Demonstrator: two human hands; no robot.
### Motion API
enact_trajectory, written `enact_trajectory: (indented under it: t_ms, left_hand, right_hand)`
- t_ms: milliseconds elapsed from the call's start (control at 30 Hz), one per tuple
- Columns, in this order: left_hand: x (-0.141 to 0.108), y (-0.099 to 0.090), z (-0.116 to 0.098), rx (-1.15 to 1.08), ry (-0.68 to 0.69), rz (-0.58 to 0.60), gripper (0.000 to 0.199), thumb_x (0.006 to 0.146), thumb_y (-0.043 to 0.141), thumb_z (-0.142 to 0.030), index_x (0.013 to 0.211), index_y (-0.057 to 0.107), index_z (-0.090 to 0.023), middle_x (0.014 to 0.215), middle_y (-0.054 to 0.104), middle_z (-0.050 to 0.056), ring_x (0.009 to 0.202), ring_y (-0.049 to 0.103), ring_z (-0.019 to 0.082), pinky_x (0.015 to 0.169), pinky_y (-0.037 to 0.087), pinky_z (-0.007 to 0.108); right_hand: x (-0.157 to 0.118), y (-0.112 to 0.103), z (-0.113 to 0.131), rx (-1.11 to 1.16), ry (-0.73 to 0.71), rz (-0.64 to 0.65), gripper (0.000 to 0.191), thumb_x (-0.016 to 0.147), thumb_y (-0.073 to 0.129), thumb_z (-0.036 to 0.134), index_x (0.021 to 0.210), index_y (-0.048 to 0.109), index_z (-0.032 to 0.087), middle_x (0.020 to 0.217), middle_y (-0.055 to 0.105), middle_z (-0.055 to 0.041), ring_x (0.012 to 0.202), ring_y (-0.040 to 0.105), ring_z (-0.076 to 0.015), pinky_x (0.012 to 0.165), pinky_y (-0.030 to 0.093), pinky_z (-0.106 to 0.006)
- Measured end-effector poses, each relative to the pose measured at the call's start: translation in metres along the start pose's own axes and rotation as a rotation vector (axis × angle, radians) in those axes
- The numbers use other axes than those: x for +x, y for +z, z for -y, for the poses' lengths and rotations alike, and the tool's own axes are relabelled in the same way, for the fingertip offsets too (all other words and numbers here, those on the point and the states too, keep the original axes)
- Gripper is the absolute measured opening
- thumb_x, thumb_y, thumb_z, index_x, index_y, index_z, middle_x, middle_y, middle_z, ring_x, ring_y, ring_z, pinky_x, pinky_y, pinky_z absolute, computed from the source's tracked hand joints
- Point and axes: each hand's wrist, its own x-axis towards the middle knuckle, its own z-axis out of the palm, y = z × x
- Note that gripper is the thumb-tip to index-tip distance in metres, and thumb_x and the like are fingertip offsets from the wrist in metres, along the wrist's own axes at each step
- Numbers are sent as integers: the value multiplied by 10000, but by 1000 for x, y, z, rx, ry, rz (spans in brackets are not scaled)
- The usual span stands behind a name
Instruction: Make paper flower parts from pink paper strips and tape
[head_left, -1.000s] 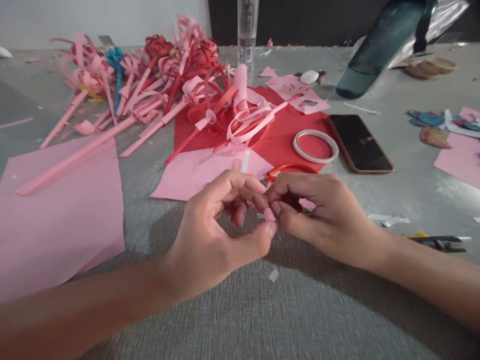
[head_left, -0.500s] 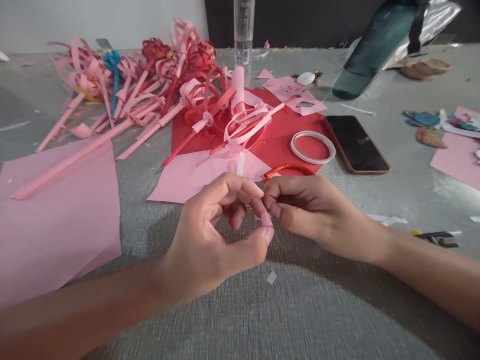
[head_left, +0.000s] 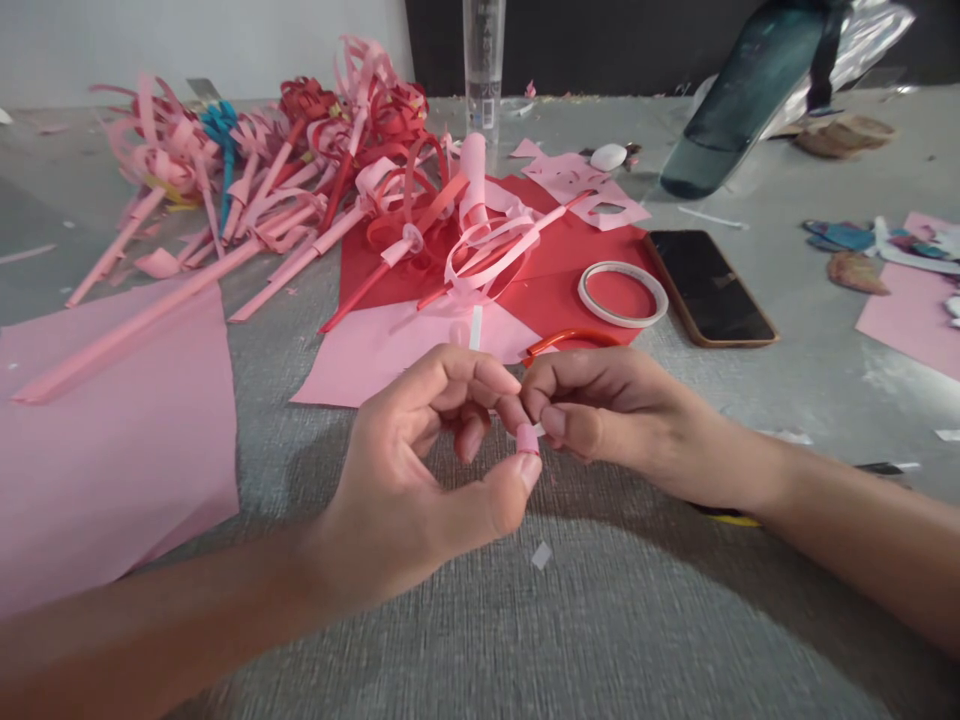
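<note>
Between thumb and index finger, my left hand (head_left: 442,455) pinches a small rolled piece of pink paper (head_left: 528,438). My right hand (head_left: 615,420) meets it at the fingertips, its thumb and index finger closed on a tiny white strip (head_left: 538,430). Most of that strip is hidden by the fingers. Just beyond the hands lie a pink paper sheet (head_left: 360,360) and a bent red-orange tube (head_left: 577,338). A roll of white tape (head_left: 622,295) rests on red paper (head_left: 540,265).
Pink and red paper flowers (head_left: 300,170) are heaped at the back left, above a large pink sheet (head_left: 120,440). A phone (head_left: 709,288), a teal bottle (head_left: 742,100) and a clear bottle (head_left: 484,70) stand or lie behind. A partly hidden black-and-yellow object (head_left: 735,519) shows beneath my right forearm.
A bit of white strip now shows at my right fingertips beside the pink roll. My right forearm has shifted slightly, covering more of the black object and baring a yellow part below it.
</note>
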Motion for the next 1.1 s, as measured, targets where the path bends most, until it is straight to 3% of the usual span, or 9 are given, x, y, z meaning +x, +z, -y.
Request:
enact_trajectory:
  t_ms: [367,600,1100]
  left_hand:
    - [-2,-1,2,-43,-10,9,265,803,699,-38,957,604,-231,871,663,-31,703,541,88,596,429,237]
    - [-5,-4,3,-20,-22,12,247,817,701,-57,959,613,-238,871,653,-24,696,523,95,605,437,244]
    - [-5,-5,4,5,-34,26,222,853,697,-78,972,622,-251,890,648,-8,726,521,116,629,434,274]
  right_hand:
    - [0,-1,-1,15,19,14,196,995,610,244,825,574,154,747,463,45,678,374,-76,607,322,-225]
    - [-1,-1,-2,28,28,14,253,967,665,319,804,546,168,766,466,37,699,382,-92,616,335,-234]
    - [-4,2,3,6,122,-78,181,923,698,315,849,627,166,810,594,-9,717,476,-118,617,359,-261]
